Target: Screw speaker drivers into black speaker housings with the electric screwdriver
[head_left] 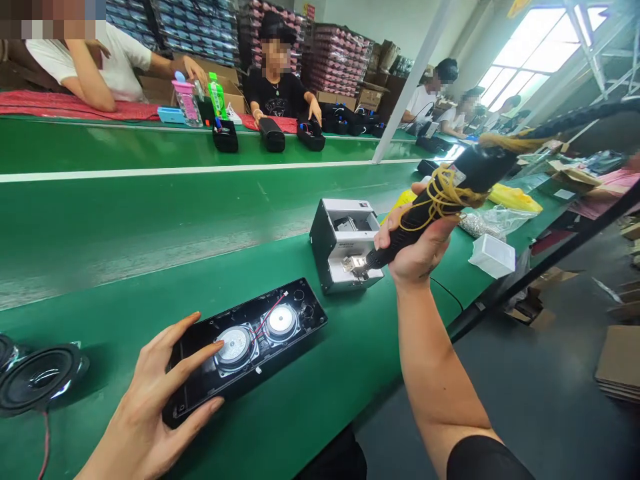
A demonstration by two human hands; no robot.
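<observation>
My left hand (145, 393) grips the left end of a long black speaker housing (287, 343), thumb along the near edge and fingers over the far side. The index fingertip rests at one round speaker driver (235, 350); a second driver (281, 321) sits beside it, with a thin red wire and small white plug across the housing. My right hand (425, 250) is wrapped around a black electric screwdriver (483, 167) bound with yellow bands. The screwdriver's tip is at the front opening of a grey-and-white box-shaped screw feeder (326, 250); whether it touches a screw I cannot tell.
Loose speakers (40, 380) lie at the left edge. A white plastic box (493, 257) and a clear bag of small parts (493, 221) are on the right. Across the green conveyor (200, 213), a co-worker in black (276, 93) handles dark housings. A white post (413, 80) stands beyond.
</observation>
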